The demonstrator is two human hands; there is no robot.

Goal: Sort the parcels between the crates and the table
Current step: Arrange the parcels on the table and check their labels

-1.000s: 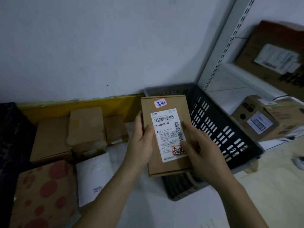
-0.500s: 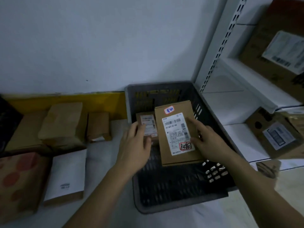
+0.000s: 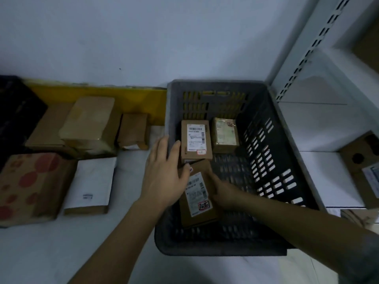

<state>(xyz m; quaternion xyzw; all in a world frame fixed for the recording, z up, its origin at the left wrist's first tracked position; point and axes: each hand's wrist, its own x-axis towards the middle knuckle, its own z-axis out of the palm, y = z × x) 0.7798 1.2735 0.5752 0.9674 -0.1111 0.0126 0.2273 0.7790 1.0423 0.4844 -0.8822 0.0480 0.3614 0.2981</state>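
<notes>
The parcel (image 3: 198, 198) is a flat brown cardboard box with a white label on its top face and a red sticker near its front end. It lies inside the dark crate (image 3: 264, 160), in the front left part, and it looks a little tilted, so I cannot tell if it rests fully on the crate floor. The right hand (image 3: 222, 192) has its grip closed on the right long edge of the parcel, with the fingers partly hidden behind the box. The left hand (image 3: 164, 173) is open and flat, its fingers spread; the fingertips touch or nearly touch the upper left corner of the parcel, but they do not grasp it. By its look the parcel is stiff and light, and one hand is probably enough to carry it; the cardboard is not slippery, and the best place to take hold is across the two long edges, not on the label. Behind it, at the back of the crate, two smaller parcels stand side by side: a labelled box (image 3: 195, 139) just beyond the held parcel, and a taped box (image 3: 225, 134) to its right. The crate stands on the white counter (image 3: 123, 253), against the wall. To the left on the counter there are more parcels: a white envelope (image 3: 91, 185), a box with red dots (image 3: 30, 187) and several brown boxes (image 3: 90, 121) near the yellow strip (image 3: 98, 93). To the right a white shelf (image 3: 320, 128) carries another carton (image 3: 363, 165).
</notes>
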